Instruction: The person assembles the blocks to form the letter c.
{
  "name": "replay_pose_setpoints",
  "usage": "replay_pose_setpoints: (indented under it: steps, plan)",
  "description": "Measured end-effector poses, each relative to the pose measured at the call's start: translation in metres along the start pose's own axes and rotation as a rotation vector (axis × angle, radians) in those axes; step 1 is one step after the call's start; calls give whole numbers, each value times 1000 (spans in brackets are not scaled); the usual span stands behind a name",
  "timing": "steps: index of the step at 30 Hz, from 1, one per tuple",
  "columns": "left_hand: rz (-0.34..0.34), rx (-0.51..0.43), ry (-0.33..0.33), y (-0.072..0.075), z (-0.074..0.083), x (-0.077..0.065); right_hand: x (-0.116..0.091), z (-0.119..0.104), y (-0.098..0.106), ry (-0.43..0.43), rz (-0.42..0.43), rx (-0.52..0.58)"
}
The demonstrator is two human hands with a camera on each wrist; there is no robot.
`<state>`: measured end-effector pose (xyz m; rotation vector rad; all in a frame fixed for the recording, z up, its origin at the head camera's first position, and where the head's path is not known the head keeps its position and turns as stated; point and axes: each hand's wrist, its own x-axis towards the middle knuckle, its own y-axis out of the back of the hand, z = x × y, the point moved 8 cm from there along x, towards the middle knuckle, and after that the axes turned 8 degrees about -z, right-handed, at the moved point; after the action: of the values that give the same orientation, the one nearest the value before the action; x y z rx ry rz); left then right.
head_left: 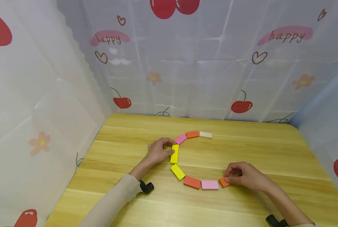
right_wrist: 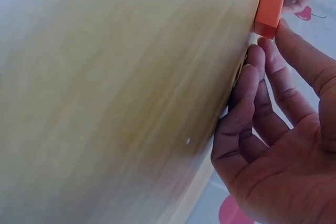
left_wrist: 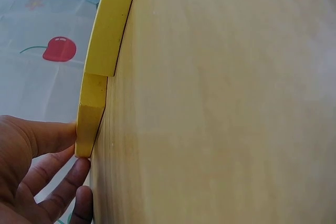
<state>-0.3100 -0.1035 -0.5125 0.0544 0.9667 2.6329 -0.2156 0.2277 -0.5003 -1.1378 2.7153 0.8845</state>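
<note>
Small wooden blocks lie end to end in a C-shaped curve on the table. My left hand [head_left: 159, 151] is at the left of the curve, thumb and a fingertip on the two ends of a yellow block [head_left: 174, 157]; in the left wrist view the thumb touches the yellow block [left_wrist: 90, 124]. Below it lies a second yellow block [head_left: 177, 172], then a red-orange block [head_left: 192, 182] and a pink block [head_left: 210, 185]. My right hand [head_left: 247, 175] pinches an orange block [head_left: 223, 182] at the curve's lower right end, beside the pink one; its other fingers curl loosely.
The curve's upper arm holds a pink block [head_left: 181, 139], an orange block [head_left: 192, 134] and a plain wood block [head_left: 205, 135]. The wood-grain table [head_left: 257, 142] meets a cherry-printed curtain [head_left: 197, 85] at the back. More curtain hangs on both sides.
</note>
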Motion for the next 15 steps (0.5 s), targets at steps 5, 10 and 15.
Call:
replay_pose_setpoints:
  steps: [5,10,15]
  plan:
    - [-2,2,-5,1,1,1,0,0,0,3,-4,1]
    - [-2,11,5,0,-1,1,1,-2,-1,23,-11,-18]
    - [1,7,1,0,-1,1,2,-3,-3,32,-23,-12]
